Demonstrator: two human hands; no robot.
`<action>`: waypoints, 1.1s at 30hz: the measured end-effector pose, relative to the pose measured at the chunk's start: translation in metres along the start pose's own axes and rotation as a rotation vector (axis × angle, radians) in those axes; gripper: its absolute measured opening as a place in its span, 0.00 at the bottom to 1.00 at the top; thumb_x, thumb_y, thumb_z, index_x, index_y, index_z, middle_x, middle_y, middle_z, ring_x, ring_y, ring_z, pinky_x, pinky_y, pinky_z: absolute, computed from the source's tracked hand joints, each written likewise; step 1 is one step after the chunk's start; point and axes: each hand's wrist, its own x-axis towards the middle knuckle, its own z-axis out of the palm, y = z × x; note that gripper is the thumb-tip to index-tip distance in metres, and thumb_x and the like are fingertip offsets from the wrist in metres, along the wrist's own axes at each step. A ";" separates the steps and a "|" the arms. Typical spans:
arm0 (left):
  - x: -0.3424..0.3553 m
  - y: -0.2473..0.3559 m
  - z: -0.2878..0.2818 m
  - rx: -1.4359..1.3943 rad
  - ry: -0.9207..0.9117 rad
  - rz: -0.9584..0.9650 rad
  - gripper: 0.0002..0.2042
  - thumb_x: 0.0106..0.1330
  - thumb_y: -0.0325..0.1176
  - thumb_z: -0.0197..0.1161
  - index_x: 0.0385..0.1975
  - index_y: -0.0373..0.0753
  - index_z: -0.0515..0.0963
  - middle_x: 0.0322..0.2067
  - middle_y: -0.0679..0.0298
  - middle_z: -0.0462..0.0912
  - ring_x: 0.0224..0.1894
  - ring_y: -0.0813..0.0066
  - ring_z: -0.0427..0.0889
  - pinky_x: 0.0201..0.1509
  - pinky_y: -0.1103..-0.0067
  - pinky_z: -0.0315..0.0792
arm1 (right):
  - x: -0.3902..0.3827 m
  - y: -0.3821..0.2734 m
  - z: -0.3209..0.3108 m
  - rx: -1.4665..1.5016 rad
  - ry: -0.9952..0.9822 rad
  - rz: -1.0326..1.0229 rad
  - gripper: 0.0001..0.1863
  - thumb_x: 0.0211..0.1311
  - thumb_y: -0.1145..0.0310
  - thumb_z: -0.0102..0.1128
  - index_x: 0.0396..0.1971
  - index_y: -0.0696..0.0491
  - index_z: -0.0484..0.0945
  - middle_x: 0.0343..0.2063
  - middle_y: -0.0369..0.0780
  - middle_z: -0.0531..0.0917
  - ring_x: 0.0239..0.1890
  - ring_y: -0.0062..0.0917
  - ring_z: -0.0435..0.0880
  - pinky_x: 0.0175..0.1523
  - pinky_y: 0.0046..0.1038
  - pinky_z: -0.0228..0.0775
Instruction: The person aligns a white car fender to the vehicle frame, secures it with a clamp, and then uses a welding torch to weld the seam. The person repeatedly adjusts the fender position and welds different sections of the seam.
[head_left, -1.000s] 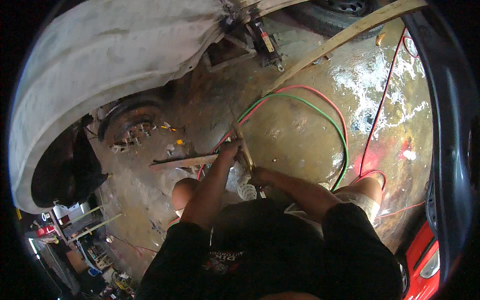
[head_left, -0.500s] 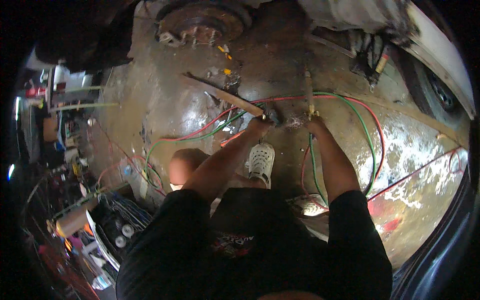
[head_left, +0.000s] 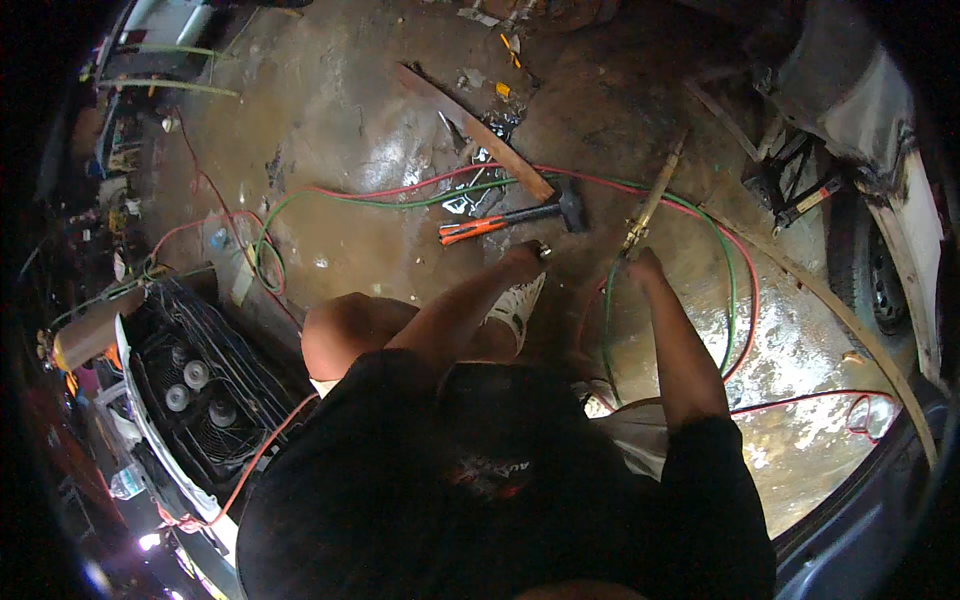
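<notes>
Shifted clear of the brown strip it overlapped half a second ago, the left hand (head_left: 522, 260) now sits just below the hammer (head_left: 505, 220), near the centre of the frame. Its fingers are curled closed around a small metal piece (head_left: 544, 250), only the shiny end of which shows; I can't make out what it is. To its right, the right hand (head_left: 645, 265) grips the lower end of a long brass torch (head_left: 655, 205), which leans up and to the right, more slanted than before.

Right above the left hand, the hammer lies with its orange and black handle pointing left and its dark head right. That brown strip (head_left: 480, 127) runs from upper centre down to just beside the head. Beyond these, a red hose (head_left: 757, 295) and a green hose (head_left: 733, 295) loop over the wet floor (head_left: 330, 240). A white shoe (head_left: 512, 308) stands below the left hand. At lower left I see a black unit with round fans (head_left: 205, 385); at the right edge, a tyre (head_left: 885, 275).
</notes>
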 end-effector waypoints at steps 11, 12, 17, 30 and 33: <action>0.104 -0.034 0.066 0.339 0.106 0.236 0.26 0.68 0.44 0.63 0.60 0.34 0.73 0.52 0.42 0.83 0.54 0.42 0.83 0.58 0.55 0.77 | -0.183 -0.030 -0.095 0.456 0.254 0.000 0.34 0.63 0.61 0.71 0.65 0.62 0.72 0.50 0.52 0.86 0.52 0.40 0.87 0.56 0.35 0.77; 0.119 -0.035 0.065 0.396 0.157 0.313 0.27 0.69 0.45 0.62 0.61 0.33 0.72 0.51 0.42 0.83 0.53 0.43 0.84 0.58 0.55 0.77 | -0.188 -0.025 -0.101 0.407 0.299 -0.042 0.34 0.63 0.60 0.71 0.64 0.62 0.72 0.50 0.52 0.86 0.52 0.40 0.87 0.57 0.35 0.77; 0.074 0.097 0.039 0.098 0.253 0.617 0.27 0.69 0.44 0.64 0.62 0.34 0.73 0.52 0.45 0.83 0.53 0.45 0.83 0.58 0.57 0.77 | -0.220 0.048 -0.067 0.132 0.626 -0.080 0.33 0.63 0.55 0.69 0.64 0.58 0.74 0.52 0.50 0.86 0.52 0.46 0.86 0.59 0.39 0.77; -0.343 0.440 -0.277 0.595 1.620 1.686 0.18 0.60 0.26 0.70 0.51 0.36 0.81 0.48 0.54 0.85 0.54 0.54 0.83 0.62 0.61 0.73 | -0.323 -0.032 -0.207 0.601 0.802 -0.386 0.28 0.64 0.60 0.71 0.59 0.57 0.76 0.46 0.51 0.86 0.49 0.45 0.87 0.55 0.42 0.78; -0.333 0.467 -0.286 0.702 1.691 1.663 0.18 0.60 0.27 0.70 0.51 0.37 0.81 0.49 0.55 0.85 0.55 0.55 0.82 0.66 0.58 0.70 | -0.335 -0.051 -0.240 0.598 0.898 -0.451 0.25 0.65 0.61 0.70 0.57 0.57 0.76 0.45 0.51 0.86 0.49 0.45 0.86 0.54 0.42 0.77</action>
